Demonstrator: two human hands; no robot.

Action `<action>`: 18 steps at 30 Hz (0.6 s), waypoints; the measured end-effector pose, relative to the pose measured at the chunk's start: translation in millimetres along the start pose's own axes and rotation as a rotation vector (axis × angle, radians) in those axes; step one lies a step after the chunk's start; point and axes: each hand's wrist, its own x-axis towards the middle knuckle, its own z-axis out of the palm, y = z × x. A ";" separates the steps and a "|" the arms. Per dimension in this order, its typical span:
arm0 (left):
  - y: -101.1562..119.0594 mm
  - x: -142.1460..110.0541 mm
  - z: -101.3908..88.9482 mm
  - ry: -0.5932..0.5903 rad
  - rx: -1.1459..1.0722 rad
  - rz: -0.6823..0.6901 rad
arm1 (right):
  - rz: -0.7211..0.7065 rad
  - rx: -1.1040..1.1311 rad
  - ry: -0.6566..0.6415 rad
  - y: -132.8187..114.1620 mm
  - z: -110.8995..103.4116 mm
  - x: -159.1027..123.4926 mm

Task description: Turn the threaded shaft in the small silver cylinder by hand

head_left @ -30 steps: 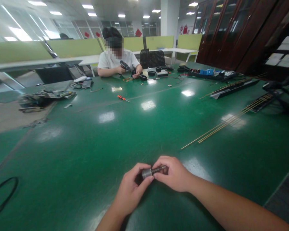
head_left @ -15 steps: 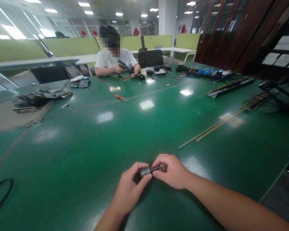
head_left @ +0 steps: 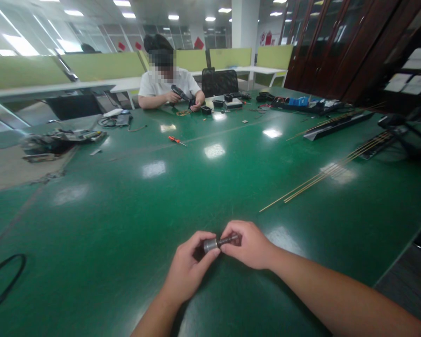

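Low in the head view, my two hands meet over the table around a small metal cylinder (head_left: 210,245) with a thin, dark, ridged shaft (head_left: 228,240). The cylinder's silvery body lies between the thumb and fingers of my left hand (head_left: 189,267), which is closed on it. Fingertips of my right hand (head_left: 249,245) pinch the shaft close to where it leaves the body. The shaft points right, into the curl of that hand. Its far end is partly hidden by my right fingers. What exact part this is cannot be made out.
Long thin rods (head_left: 312,181) lie on the green table (head_left: 126,234) at right, near a metal channel (head_left: 337,127). An orange screwdriver (head_left: 176,140) lies farther off. Across the table a person (head_left: 170,89) holds a power drill (head_left: 180,92). Circuit boards (head_left: 63,140) are piled left; a black cable (head_left: 14,285) loops at lower left.
Both hands and the cylinder sit slightly higher in the picture, with a small shift of the camera. The grip looks the same.
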 end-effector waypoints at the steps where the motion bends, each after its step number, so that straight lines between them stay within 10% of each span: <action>1: -0.3 0.1 0.0 0.003 -0.001 0.002 | 0.000 0.004 -0.001 0.1 0.1 0.1; 18: -4.3 -0.5 0.6 0.064 0.002 0.048 | 0.041 0.046 0.005 1.4 0.1 1.3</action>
